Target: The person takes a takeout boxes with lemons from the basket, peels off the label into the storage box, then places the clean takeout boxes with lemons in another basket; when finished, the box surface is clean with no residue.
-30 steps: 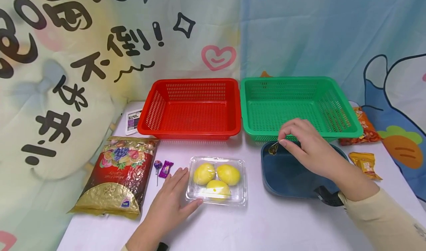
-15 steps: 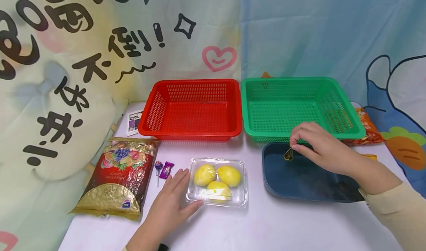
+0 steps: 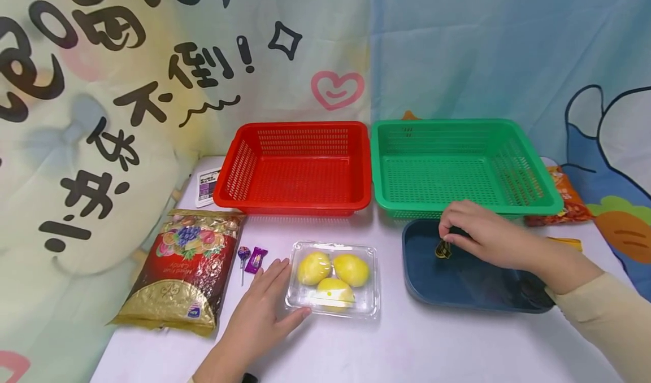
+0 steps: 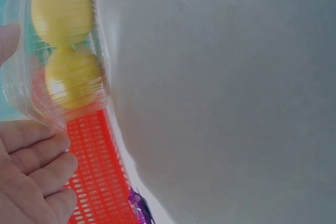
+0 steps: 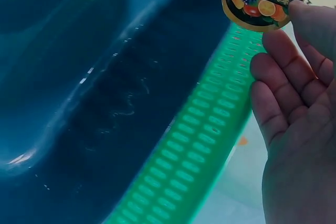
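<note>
One tiny sticker (image 3: 442, 249), feather-light and floppy, is pinched at its edge in the right hand (image 3: 483, 237)'s closed fingertip grip over the blue tray (image 3: 458, 284), so hold gently.

Stood side by side at the far edge: red basket (image 3: 294, 168) left, green basket (image 3: 460, 165) right. Lay near left: bag of mixed fruit candy (image 3: 182, 270), with lollipop (image 3: 242, 255) and purple sweet (image 3: 255, 259) just right. Showed right of the green basket: orange snack packet (image 3: 567, 199).
</note>
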